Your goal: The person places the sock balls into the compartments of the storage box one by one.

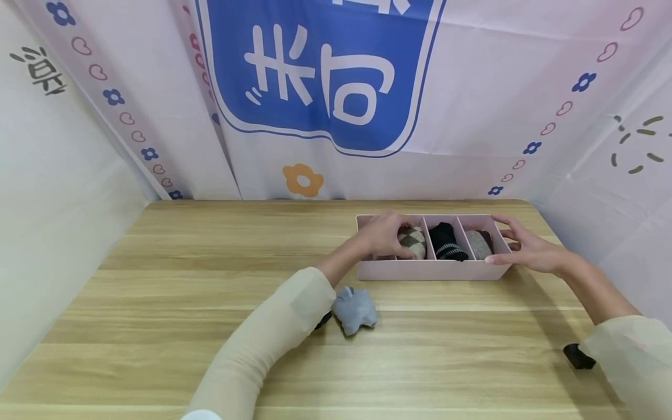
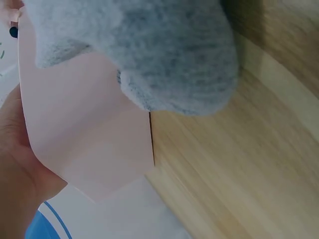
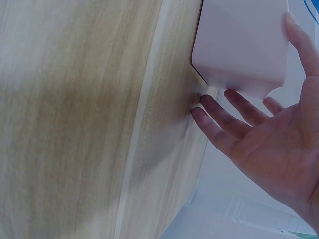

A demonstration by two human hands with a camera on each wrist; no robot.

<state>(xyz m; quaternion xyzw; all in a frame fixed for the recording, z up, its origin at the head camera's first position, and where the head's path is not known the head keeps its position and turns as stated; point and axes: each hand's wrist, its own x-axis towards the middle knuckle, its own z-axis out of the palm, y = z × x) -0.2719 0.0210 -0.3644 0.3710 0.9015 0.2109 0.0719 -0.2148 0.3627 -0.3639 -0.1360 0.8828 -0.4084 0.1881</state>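
Observation:
A pink divided storage box stands at the back right of the table. My left hand reaches into it and holds a rolled checkered sock, thumb toward the front and fingers toward the back. A rolled black sock with pale stripes and a rolled grey-brown sock sit in the compartments to the right. My right hand grips the box's right end, thumb at the front rim; its other fingers spread beside the end wall. My left hand and forearm cover much of the leftmost compartment.
A light grey sock lies on the wooden table in front of the box, beside my left sleeve; it looms close in the left wrist view. A printed white cloth hangs behind the table, with pale sheets at both sides.

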